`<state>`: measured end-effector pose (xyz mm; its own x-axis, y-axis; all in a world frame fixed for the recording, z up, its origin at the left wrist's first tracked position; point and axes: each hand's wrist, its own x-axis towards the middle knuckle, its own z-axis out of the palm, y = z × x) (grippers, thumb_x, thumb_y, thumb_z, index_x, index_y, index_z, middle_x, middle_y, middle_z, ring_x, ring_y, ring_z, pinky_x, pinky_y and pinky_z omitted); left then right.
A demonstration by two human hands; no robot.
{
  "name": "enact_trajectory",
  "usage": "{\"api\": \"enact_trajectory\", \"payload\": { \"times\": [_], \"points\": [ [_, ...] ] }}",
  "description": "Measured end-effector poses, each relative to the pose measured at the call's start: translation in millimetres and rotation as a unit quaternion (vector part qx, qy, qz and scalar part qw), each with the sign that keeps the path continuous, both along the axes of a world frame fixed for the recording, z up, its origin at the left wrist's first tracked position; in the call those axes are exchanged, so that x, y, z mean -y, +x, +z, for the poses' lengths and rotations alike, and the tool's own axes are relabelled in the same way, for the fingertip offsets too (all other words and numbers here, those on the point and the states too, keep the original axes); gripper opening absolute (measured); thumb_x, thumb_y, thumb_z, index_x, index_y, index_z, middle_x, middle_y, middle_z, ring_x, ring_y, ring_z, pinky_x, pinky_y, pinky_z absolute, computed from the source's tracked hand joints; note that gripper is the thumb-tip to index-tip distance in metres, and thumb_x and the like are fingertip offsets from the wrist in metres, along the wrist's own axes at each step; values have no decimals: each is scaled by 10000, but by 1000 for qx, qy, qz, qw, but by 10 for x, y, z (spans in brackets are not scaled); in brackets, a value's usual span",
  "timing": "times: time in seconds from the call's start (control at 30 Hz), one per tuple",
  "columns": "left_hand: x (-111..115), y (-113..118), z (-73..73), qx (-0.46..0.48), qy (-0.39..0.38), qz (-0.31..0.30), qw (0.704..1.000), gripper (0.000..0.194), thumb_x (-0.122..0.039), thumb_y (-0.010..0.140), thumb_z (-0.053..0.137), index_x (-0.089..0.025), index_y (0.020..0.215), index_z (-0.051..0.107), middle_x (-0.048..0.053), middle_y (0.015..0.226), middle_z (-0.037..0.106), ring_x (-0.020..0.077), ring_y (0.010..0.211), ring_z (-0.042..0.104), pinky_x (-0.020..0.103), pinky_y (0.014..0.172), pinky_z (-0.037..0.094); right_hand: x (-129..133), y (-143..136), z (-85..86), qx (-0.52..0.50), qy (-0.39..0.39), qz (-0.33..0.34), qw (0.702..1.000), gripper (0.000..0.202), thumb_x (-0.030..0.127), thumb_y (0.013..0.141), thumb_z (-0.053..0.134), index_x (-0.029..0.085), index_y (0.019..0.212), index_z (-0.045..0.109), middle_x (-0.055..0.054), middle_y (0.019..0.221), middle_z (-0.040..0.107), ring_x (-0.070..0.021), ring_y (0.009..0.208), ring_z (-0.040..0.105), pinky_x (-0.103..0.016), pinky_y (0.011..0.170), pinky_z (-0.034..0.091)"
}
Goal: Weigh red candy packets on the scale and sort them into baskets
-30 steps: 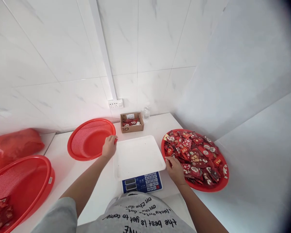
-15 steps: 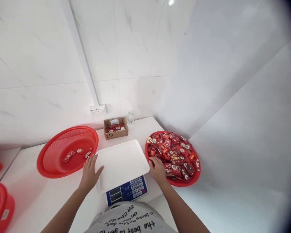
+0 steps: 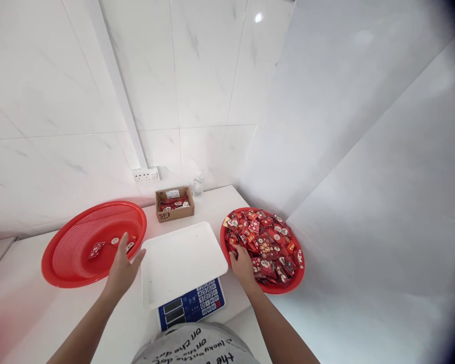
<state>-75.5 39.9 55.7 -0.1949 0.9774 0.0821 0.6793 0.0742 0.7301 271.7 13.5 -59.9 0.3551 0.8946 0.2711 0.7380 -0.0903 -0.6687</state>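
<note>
So I'm following this remotely through the head camera, and the right hand is at the near left edge of the full red basket, right over the rim, fingers curled in narrow by the heaped packets. Can't tell if it's pinching one, since the back of the hand blocks my view. The left hand is spread wide, thumb well apart from the fingers, with nothing I can see in it, and it sits over the right rim of the other red basket, where a few loose packets lie on the bottom. For picking, I'd take from the top of the heap with the fingertips and lift straight up, because that pile is high enough that raking sideways could spill some over the rim. I'd also keep both wrists off the white weighing tray between the baskets (leaning on a scale is my classic blunder), and clear of its blue keypad panel. The cardboard box behind seems safely out of the way.
</note>
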Motion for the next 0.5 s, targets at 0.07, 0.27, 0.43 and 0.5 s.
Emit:
{"api": "enact_trajectory", "payload": {
  "times": [0.07,0.27,0.43,0.5],
  "points": [
    [44,67,-150,-1,-5,-33,999,744,-488,816,449,-172,1420,148,152,1462,267,275,1341,252,465,1060,276,-31,36,-13,13,-5,6,1000,333,220,779,407,178,1044,603,-129,1028,637,-251,930,603,-381,805,471],
    [178,176,-434,-28,-26,-90,995,701,-477,821,419,-143,1399,206,164,1445,303,268,1327,288,468,1063,284,-95,167,88,42,-90,35,994,339,166,747,420,225,1041,579,-69,1013,662,-228,906,619,-341,765,464],
    [263,184,-576,-40,-36,-104,993,646,-465,822,409,-160,1375,273,142,1423,355,265,1313,316,469,1048,319,-284,203,280,107,-29,3,994,292,200,786,428,220,1027,591,-104,1031,624,-241,938,588,-348,765,456],
    [275,180,-597,-41,-37,-104,993,636,-464,822,405,-159,1368,290,140,1418,365,265,1308,324,474,1045,322,-446,200,359,133,16,13,991,291,227,809,430,213,1052,589,-122,1045,609,-253,981,563,-368,810,442]
  ]
}}
